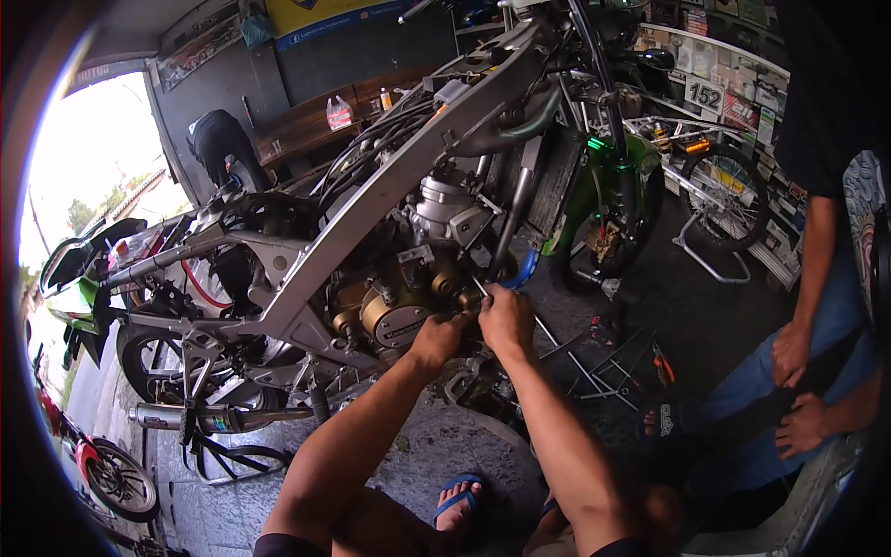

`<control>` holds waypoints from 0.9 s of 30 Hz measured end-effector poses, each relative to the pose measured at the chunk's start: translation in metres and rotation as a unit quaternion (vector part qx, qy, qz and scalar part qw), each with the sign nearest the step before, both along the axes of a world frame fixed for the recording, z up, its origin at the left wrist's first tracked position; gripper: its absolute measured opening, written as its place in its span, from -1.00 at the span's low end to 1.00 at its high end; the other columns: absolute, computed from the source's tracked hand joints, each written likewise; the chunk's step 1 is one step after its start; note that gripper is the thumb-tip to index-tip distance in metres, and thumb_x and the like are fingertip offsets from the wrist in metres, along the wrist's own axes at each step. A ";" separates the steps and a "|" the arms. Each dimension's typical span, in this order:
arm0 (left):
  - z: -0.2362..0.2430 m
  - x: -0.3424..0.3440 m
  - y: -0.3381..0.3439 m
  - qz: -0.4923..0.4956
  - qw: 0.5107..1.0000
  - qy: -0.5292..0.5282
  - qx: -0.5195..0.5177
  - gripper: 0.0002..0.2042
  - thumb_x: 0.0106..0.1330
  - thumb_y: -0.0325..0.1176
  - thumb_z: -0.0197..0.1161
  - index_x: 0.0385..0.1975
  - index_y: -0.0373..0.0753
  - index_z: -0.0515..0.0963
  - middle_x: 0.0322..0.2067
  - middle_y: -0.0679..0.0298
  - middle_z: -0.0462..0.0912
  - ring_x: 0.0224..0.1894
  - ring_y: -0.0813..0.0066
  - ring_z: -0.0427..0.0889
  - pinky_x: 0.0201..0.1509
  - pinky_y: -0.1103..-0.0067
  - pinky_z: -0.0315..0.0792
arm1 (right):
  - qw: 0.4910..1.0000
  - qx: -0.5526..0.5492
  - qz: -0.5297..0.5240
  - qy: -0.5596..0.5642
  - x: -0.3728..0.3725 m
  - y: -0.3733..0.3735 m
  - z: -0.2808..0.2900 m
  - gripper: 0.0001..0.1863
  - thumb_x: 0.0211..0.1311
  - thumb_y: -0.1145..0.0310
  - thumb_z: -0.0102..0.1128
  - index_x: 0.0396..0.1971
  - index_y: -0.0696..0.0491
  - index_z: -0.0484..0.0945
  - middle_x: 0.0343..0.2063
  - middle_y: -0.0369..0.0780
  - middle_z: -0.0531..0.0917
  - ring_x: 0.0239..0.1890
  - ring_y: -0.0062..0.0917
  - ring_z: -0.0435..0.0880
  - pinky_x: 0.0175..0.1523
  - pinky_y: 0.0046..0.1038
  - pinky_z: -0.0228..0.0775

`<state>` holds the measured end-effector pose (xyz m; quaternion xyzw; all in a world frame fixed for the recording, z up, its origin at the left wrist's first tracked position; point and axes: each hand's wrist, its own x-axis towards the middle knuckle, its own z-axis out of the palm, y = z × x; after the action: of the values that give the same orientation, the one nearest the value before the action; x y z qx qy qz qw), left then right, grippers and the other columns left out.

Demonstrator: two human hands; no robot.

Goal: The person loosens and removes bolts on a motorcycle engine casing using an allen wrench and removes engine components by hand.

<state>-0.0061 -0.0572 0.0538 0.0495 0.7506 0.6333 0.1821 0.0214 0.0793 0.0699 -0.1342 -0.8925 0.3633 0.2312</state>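
Note:
A partly stripped motorcycle with a silver frame (367, 190) stands in front of me. My hands are at the lower front of its engine, beside a round gold cover (390, 320). My right hand (508, 322) is closed around a thin, shiny metal tool (479, 286), whose end points up toward the engine; its kind is unclear. Just left of it, my left hand (442, 340) rests against the engine with curled fingers. Its fingertips are hidden, and whatever they hold cannot be made out. A blue hose (525, 269) lies just beyond my right hand.
T-shaped metal tools (603, 376) and orange-handled pliers (663, 365) lie on the floor to the right. A person's hands (800, 425) rest near their knees there. Another person (223, 144) bends over at the back left. A silver muffler (200, 418) sticks out at lower left.

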 end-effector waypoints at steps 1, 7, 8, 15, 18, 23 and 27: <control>0.002 0.001 0.001 -0.003 1.000 0.000 0.000 -0.65 0.33 -0.19 0.15 -0.19 -0.42 0.58 -0.35 0.19 0.65 -0.35 0.49 0.59 -0.28 0.57 0.46 | 1.000 0.000 -0.003 0.000 0.000 0.000 0.002 -0.79 0.13 0.38 0.15 -0.24 0.04 0.65 -0.36 0.00 0.66 -0.25 -0.08 0.64 -0.16 -0.12 0.46; -0.007 -0.003 -0.002 -0.008 0.999 0.033 0.010 -0.64 0.32 -0.19 0.16 -0.16 -0.44 0.56 -0.31 0.16 0.65 -0.31 0.45 0.62 -0.23 0.55 0.47 | 0.998 0.054 -0.014 -0.003 0.006 -0.005 0.013 -0.86 0.15 0.37 0.07 -0.40 0.05 0.60 -0.45 -0.02 0.67 -0.34 -0.06 0.67 -0.25 -0.09 0.50; -0.011 -0.006 -0.005 -0.028 0.990 0.134 -0.035 -0.65 0.32 -0.21 0.15 -0.16 -0.44 0.57 -0.29 0.16 0.66 -0.30 0.45 0.62 -0.22 0.55 0.47 | 0.996 0.093 -0.010 -0.008 0.006 -0.007 0.015 -0.85 0.17 0.37 0.05 -0.40 0.06 0.60 -0.47 -0.03 0.67 -0.37 -0.08 0.68 -0.27 -0.11 0.51; -0.014 -0.006 -0.006 0.014 0.994 0.103 -0.030 -0.64 0.24 -0.20 0.14 -0.25 -0.44 0.61 -0.35 0.10 0.68 -0.27 0.42 0.59 -0.12 0.48 0.42 | 0.992 0.123 0.010 -0.009 -0.001 -0.014 0.018 -0.84 0.17 0.38 0.02 -0.37 0.08 0.58 -0.46 0.01 0.66 -0.35 -0.06 0.68 -0.26 -0.10 0.50; -0.018 -0.005 -0.018 0.009 0.992 0.118 -0.042 -0.66 0.25 -0.19 0.13 -0.27 -0.41 0.62 -0.37 0.12 0.69 -0.28 0.42 0.60 -0.15 0.48 0.42 | 0.998 0.035 0.028 -0.045 0.000 -0.019 0.029 -0.70 0.07 0.34 0.19 -0.15 0.02 0.61 -0.33 -0.03 0.68 -0.24 -0.10 0.67 -0.15 -0.16 0.50; 0.026 0.027 -0.005 -0.046 0.991 0.107 -0.071 -0.69 0.32 -0.24 0.10 -0.25 -0.38 0.64 -0.39 0.16 0.69 -0.37 0.50 0.59 -0.26 0.56 0.43 | 0.997 -0.063 -0.013 -0.044 -0.010 -0.001 0.021 -0.66 0.07 0.27 0.26 -0.11 -0.01 0.62 -0.24 -0.07 0.68 -0.13 -0.18 0.65 -0.05 -0.21 0.47; 0.013 0.020 -0.021 -0.059 0.993 0.092 -0.041 -0.70 0.36 -0.26 0.08 -0.26 -0.40 0.62 -0.45 0.20 0.69 -0.52 0.58 0.56 -0.42 0.63 0.41 | 0.991 -0.120 0.000 -0.063 -0.020 -0.003 0.026 -0.72 0.02 0.34 0.20 -0.22 0.00 0.67 -0.25 -0.07 0.69 -0.14 -0.20 0.66 -0.02 -0.27 0.48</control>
<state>0.0142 -0.0782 0.0667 0.1437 0.7854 0.5827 0.1514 0.0013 0.0759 0.0959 -0.1833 -0.8552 0.4586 0.1572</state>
